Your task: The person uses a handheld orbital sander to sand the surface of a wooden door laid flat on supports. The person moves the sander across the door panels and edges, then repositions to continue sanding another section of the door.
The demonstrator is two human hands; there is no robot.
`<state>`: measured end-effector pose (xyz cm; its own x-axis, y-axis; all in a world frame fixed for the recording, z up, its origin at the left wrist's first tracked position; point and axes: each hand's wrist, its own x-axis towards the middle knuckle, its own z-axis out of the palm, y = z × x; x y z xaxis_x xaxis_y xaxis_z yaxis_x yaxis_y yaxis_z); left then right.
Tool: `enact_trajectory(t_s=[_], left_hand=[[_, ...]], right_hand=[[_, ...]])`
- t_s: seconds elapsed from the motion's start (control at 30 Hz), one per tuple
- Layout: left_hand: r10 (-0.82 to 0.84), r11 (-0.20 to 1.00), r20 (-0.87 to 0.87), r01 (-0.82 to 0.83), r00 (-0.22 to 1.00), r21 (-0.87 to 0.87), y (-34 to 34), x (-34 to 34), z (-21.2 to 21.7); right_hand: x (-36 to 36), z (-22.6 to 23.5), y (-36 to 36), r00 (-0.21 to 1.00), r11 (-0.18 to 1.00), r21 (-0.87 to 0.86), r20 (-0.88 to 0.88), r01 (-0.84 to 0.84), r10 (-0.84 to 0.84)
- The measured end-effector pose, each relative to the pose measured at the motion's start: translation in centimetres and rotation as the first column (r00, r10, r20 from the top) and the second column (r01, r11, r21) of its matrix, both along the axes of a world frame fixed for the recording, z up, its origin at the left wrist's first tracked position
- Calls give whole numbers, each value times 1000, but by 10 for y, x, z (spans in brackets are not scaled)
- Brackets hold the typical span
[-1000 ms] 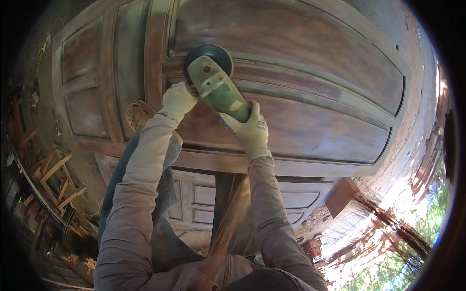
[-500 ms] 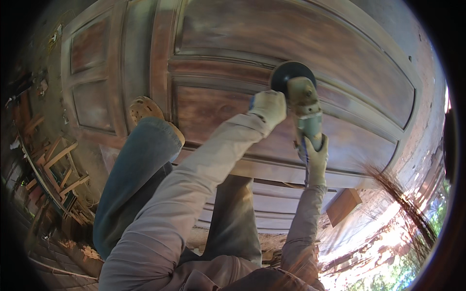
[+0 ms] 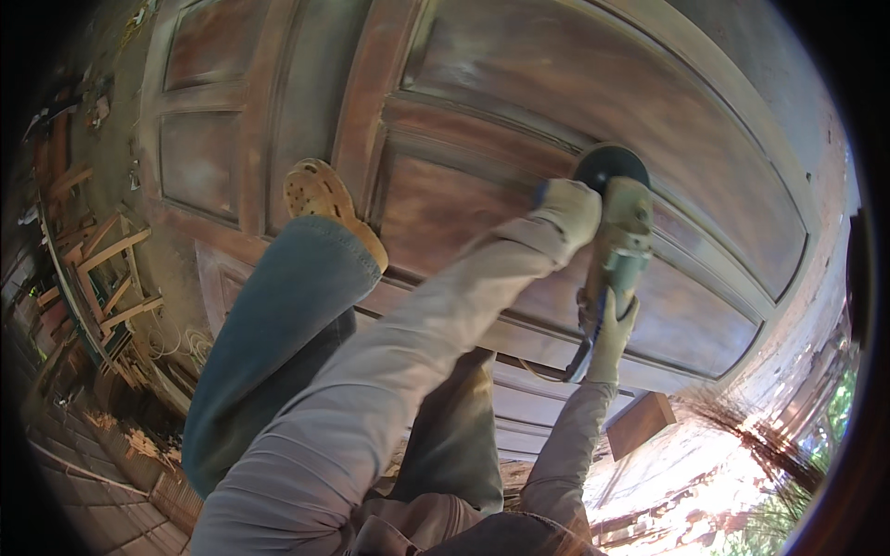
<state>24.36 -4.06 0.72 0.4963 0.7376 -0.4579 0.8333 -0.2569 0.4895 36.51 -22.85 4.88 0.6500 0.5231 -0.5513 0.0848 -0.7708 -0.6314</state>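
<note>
Both my gloved hands hold an angle grinder [image 3: 629, 243] with a green and tan body. Its round dark disc [image 3: 610, 165] lies against the rail between two long panels of a brown wooden door [image 3: 454, 208]. My left hand [image 3: 572, 209], in a pale glove, is closed beside the grinder's head; the side handle inside it is hidden. Farther back, my right hand [image 3: 614, 335] wraps round the rear of the body. A dark cord [image 3: 580, 360] hangs from the tool's back end near that hand.
My foot in a tan clog [image 3: 324, 199] stands on the door. Another panelled piece [image 3: 528, 408] lies nearer me. A wood block [image 3: 642, 424] and brown bristly strands [image 3: 756, 435] are at the right, with wooden scraps [image 3: 107, 269] at the left.
The view has turned, so the door, grinder and both hands appear farther right. Both hands keep their grip, and the disc stays on about the same stretch of rail.
</note>
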Motion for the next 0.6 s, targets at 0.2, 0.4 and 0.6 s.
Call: enact_trajectory(t_s=[0.2, 0.4, 0.6], left_hand=[[169, 985, -175, -159, 970, 69, 40, -164, 3], [338, 932, -385, -361, 859, 12, 55, -244, 2], [313, 939, -318, -342, 895, -39, 28, -185, 4]], right_hand=[[-119, 10, 84, 974, 974, -19, -37, -226, 225], [-167, -5, 125, 904, 900, -91, -80, -427, 421], [-108, 9, 100, 898, 882, -171, -49, -439, 437]])
